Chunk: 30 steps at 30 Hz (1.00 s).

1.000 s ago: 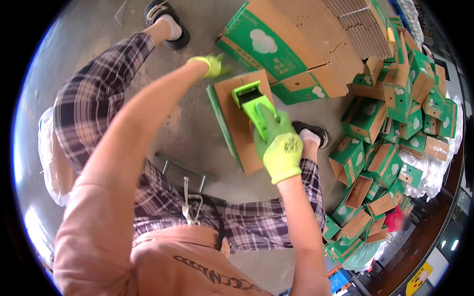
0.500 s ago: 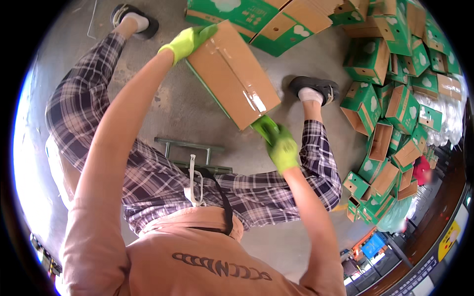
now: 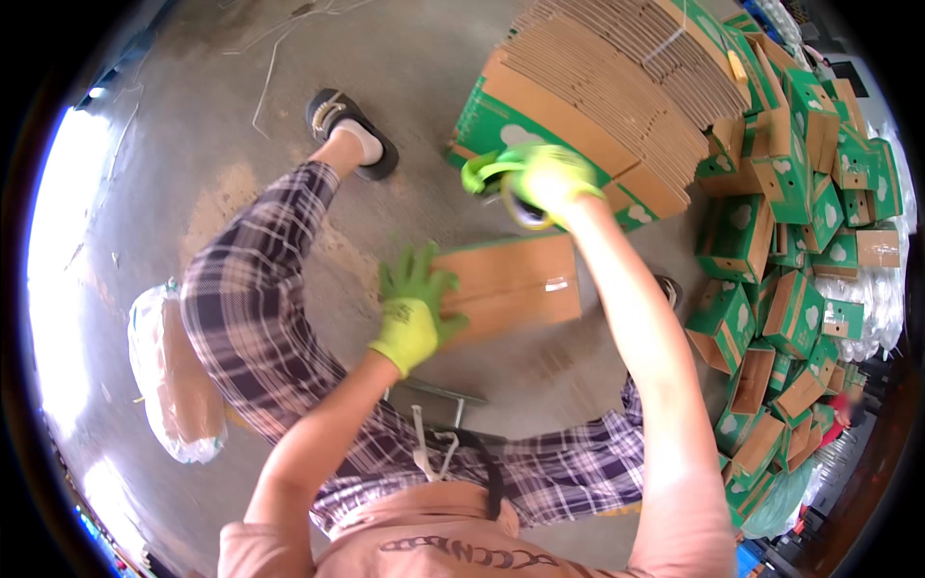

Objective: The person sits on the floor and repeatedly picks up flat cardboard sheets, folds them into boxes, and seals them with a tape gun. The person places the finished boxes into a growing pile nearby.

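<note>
A small brown cardboard box (image 3: 515,289), with a green edge along its far side and a shiny strip of tape near its right end, is between my legs. My left hand (image 3: 412,313), in a green and yellow glove, has its fingers spread at the box's left end; the frame does not show whether it presses on it. Beyond the box, my gloved right hand (image 3: 554,181) is closed around what looks like a tape dispenser (image 3: 528,214), blurred, with a round roll showing under the hand.
A big stack of flattened green and brown cartons (image 3: 597,96) stands at the far right. Many folded-up green boxes (image 3: 747,231) are heaped to the right. A clear plastic bag (image 3: 178,385) lies left of my leg, and a metal stool frame (image 3: 438,390) is near my lap.
The box has gone from a steep tilt to lying nearly level. My left hand has left its far end and opened. My right hand has moved away from the box's near end to beyond it.
</note>
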Tool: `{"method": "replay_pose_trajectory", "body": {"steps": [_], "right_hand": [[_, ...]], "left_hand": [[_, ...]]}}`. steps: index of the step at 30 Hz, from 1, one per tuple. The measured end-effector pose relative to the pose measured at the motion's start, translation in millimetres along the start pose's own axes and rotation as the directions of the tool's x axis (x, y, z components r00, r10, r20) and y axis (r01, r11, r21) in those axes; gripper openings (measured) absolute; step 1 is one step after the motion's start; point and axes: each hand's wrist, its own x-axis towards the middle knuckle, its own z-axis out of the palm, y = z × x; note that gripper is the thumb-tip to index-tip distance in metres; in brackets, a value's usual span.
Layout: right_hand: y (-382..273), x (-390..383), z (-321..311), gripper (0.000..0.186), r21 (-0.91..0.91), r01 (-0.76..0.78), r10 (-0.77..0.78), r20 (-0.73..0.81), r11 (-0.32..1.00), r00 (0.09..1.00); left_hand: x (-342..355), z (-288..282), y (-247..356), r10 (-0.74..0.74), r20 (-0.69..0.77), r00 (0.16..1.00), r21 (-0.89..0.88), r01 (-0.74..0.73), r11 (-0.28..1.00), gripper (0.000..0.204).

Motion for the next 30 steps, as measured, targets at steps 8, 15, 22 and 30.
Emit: {"method": "replay_pose_trajectory", "body": {"steps": [8,15,22,30], "right_hand": [[-43,105,54,0.042,-0.396,0.093,0.261,0.747,0.914,0.612],[-53,-183,9,0.031,-0.073,0.125,-0.136,-0.172,0.989,0.976],[-22,-266,186,0.037,0.096,-0.376,0.373,0.055,0.921,0.926],[-4,-217,235,0.034,0.364,-0.368,0.389,0.017,0.855,0.921]], "left_hand": [[12,34,8,0.064,-0.165,0.984,-0.229,-0.101,0.968,0.055],[4,29,-15,0.011,-0.258,0.966,-0.153,-0.053,0.987,0.051],[20,22,0,0.110,-0.128,0.986,-0.105,-0.124,0.987,0.085],[110,-10,-49,0.061,0.664,0.745,-0.138,0.043,0.989,0.067]]}}
